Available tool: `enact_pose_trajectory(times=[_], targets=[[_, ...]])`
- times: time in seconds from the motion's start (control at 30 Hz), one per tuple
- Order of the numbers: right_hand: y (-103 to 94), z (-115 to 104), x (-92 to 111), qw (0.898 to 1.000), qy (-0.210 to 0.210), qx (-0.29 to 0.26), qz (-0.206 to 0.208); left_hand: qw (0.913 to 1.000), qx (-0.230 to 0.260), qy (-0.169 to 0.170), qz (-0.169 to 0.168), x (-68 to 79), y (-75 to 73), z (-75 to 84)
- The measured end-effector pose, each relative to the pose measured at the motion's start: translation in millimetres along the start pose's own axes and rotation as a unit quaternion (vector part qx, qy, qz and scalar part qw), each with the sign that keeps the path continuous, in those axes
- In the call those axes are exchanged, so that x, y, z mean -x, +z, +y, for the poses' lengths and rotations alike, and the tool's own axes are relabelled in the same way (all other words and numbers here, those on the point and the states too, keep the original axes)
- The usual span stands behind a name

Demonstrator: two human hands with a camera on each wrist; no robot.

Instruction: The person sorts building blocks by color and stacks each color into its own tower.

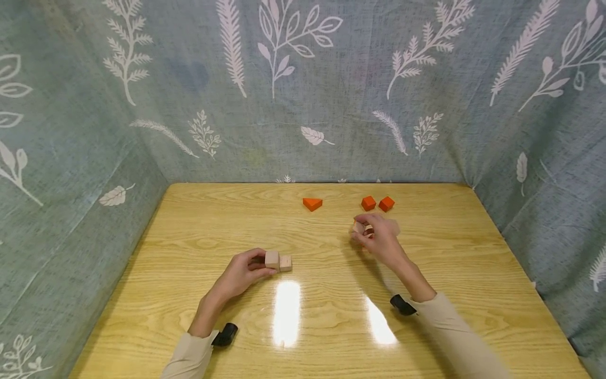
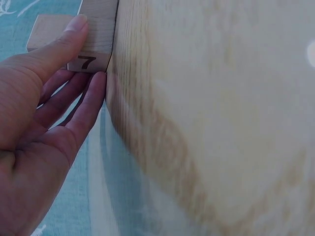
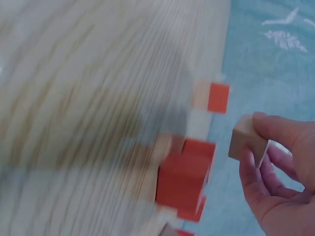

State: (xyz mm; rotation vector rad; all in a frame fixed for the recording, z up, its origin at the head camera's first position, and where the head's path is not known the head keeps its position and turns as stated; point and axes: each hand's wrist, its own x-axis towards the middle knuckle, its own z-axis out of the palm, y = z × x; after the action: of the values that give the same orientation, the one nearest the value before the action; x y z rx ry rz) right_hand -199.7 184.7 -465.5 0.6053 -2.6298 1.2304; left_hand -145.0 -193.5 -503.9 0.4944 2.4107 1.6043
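My left hand [image 1: 241,273] grips a plain wooden block [image 1: 272,260] between thumb and fingers. A second, lower wooden block [image 1: 286,263] sits right against it on the table. In the left wrist view, the thumb lies across a block marked 7 [image 2: 91,61], by the tabletop, with another pale block [image 2: 47,32] above it. My right hand [image 1: 381,239] pinches a small plain wooden cube [image 3: 246,140] with thumb and fingertips, raised above the table. Orange blocks [image 3: 179,182] stand close below it, partly hidden by the hand in the head view.
Toward the back of the table [image 1: 213,221] lie an orange triangular block [image 1: 312,203] and two orange cubes, one left [image 1: 368,203] and one right [image 1: 386,203]. Leaf-patterned cloth [image 1: 303,105] hangs behind and along both sides. Bright reflections [image 1: 286,313] show on the front tabletop.
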Motion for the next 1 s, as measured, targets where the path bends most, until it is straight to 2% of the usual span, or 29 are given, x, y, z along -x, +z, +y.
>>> enact_pose_trajectory(times=[0.17, 0.47, 0.63, 1.0], targets=[[16.2, -12, -3, 1.0, -0.017, -0.006, -0.015, 1.0, -0.001, 0.003, 0.002, 0.8, -0.6, 1.3], [40.7, -33, -7, 0.996, -0.024, -0.061, -0.056, 1.0, 0.005, 0.006, 0.0, -0.4, 0.3, 1.7], [55.2, -46, -9, 0.994, -0.039, -0.071, -0.078, 0.9998, 0.017, 0.005, -0.002, 0.1, 0.3, 0.2], [84.7, -68, -16, 0.983, -0.105, -0.085, -0.124, 0.9997, 0.019, 0.012, -0.001, -0.7, 0.3, 0.0]])
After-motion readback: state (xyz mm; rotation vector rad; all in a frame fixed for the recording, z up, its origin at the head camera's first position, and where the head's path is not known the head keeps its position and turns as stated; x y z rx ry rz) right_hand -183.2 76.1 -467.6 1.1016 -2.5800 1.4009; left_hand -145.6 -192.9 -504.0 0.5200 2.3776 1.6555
